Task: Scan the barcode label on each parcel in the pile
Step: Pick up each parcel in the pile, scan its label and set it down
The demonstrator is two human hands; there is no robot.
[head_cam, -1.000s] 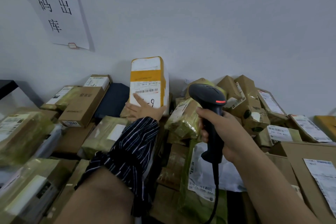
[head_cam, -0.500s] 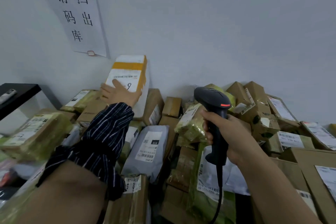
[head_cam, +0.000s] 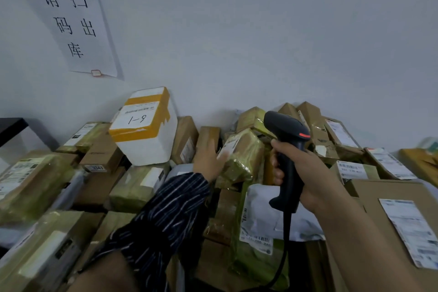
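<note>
A pile of parcels fills the lower half of the view against a white wall. A white foam box with orange tape (head_cam: 144,125), marked "1-9", rests on top of the pile at the back left. My left hand (head_cam: 208,161), in a striped sleeve, reaches with extended fingers onto a yellow-green taped parcel (head_cam: 244,156) in the middle. My right hand (head_cam: 305,173) grips a black barcode scanner (head_cam: 288,149) by its handle, head pointing left and up, its cable hanging down.
Brown cardboard boxes with white labels (head_cam: 403,225) stack at the right. Taped parcels (head_cam: 30,185) lie at the left. A white plastic mailer (head_cam: 263,218) sits below the scanner. A paper sign (head_cam: 68,21) hangs on the wall, and a black shelf edge (head_cam: 11,125) shows at far left.
My left hand let go of the white foam box, which now lies on the pile at the back left, and moved right onto the yellow-green parcel. The scanner hand barely moved.
</note>
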